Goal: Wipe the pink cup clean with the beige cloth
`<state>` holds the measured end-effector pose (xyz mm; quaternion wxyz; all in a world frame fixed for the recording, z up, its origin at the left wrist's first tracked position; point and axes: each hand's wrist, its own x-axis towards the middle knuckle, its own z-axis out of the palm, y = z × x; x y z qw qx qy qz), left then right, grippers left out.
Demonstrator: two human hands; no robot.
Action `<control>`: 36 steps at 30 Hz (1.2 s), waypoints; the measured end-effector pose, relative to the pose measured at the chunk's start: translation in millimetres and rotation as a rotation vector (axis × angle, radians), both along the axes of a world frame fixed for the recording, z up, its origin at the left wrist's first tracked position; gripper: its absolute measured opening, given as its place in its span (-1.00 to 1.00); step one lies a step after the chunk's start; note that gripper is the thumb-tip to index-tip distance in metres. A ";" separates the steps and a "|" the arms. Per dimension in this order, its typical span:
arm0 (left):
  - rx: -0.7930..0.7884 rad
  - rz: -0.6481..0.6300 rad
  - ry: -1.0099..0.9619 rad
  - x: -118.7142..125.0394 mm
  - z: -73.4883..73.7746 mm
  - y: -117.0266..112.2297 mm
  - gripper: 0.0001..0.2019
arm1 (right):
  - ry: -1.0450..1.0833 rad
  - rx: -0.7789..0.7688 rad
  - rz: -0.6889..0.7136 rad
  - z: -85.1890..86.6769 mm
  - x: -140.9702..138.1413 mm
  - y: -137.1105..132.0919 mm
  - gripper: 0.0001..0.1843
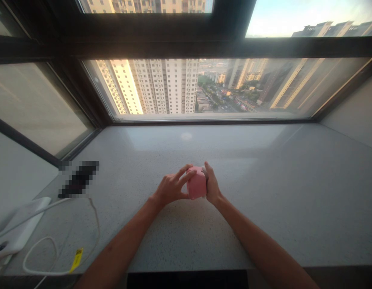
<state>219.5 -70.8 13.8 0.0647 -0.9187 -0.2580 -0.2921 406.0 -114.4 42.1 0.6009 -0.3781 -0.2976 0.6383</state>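
Note:
A small pink box-like object [197, 185] with rounded edges is held between my two hands above the grey speckled sill. My left hand [173, 186] grips its left side, fingers over the top and thumb low at the near edge. Against its right side lies my right hand [213, 184], with the thumb or a finger pointing up. A greyish part shows at the pink object's upper right, partly covered by my right hand; what it is I cannot tell.
The speckled sill [294, 192] runs to a dark window frame [204, 121]. At left lie a white power strip or charger-like block [22, 224], a white cable [47, 273] with a yellow tag [76, 260], and a blurred-out dark object [79, 179].

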 end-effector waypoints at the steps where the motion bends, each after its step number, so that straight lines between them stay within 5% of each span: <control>1: -0.012 -0.001 -0.004 0.2 0.9 -0.3 -0.16 | -0.006 0.004 0.004 -0.2 0.1 -0.1 -0.27; 19: -0.189 -0.046 -0.113 1.2 5.9 -2.7 0.25 | -0.069 -0.005 -0.010 -6.7 1.5 -0.1 -0.25; 36: -0.563 0.068 -0.108 6.7 8.6 -12.7 0.22 | -0.111 0.017 -0.066 -6.6 -1.9 -1.0 -0.27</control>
